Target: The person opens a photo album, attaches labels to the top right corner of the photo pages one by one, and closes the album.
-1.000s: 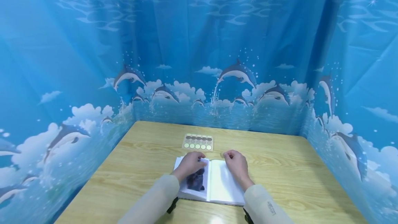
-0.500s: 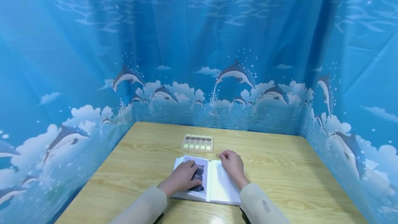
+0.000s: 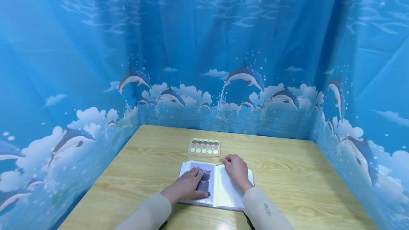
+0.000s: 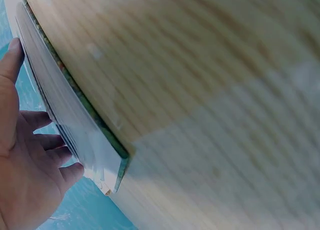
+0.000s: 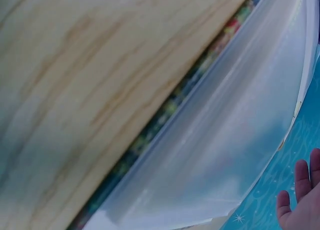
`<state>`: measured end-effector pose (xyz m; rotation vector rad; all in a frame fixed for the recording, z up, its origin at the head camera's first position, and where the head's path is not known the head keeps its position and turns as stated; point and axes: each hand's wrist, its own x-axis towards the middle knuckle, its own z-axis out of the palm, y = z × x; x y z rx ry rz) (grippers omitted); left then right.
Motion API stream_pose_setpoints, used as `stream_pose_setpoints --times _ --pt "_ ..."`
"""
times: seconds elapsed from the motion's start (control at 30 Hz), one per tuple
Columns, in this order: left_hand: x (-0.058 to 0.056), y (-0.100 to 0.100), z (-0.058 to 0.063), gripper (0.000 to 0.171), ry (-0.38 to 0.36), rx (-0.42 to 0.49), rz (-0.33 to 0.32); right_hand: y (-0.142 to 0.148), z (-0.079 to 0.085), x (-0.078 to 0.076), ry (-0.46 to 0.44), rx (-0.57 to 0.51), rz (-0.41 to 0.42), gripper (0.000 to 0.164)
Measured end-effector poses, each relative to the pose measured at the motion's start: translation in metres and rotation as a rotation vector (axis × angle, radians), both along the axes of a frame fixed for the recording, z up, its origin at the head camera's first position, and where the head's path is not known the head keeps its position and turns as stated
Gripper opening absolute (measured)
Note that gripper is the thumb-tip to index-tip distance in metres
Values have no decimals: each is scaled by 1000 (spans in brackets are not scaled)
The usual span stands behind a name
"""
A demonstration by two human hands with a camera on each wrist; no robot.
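Observation:
A photo album (image 3: 230,191) lies spread on the table, with a picture of a dark grey cat-like figure (image 3: 204,180) behind the left page's clear sleeve and a blank white right page. My left hand (image 3: 186,185) rests on the left page with fingers spread, partly covering the picture. In the left wrist view its fingers (image 4: 45,140) lie along the album's page edge. Over the top of the right page, my right hand (image 3: 237,169) pinches a small pale round piece (image 3: 221,160), looking like a sticker. Only some right fingers (image 5: 302,182) show in the right wrist view.
Behind the album lies a sheet of round stickers (image 3: 204,147), brown in the far row and pale green in the near one. The wooden table (image 3: 143,162) ends at a blue dolphin-print curtain (image 3: 191,45) on three sides.
My left hand has come down from the top of the left page to lie lower on it, uncovering the picture's top. My right hand has shifted slightly left with the small piece.

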<state>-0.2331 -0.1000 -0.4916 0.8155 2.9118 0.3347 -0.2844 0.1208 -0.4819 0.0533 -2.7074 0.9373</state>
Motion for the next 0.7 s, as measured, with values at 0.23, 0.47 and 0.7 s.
stream_pose_setpoints --times 0.23,0.47,0.7 --pt "-1 1 -1 93 -17 -4 0 -4 -4 -2 -11 17 9 12" --pt "-1 1 -2 93 -15 -14 3 -11 -8 -6 6 26 13 12" --pt "0 0 -1 92 -14 5 3 -17 -11 -6 19 49 32 13"
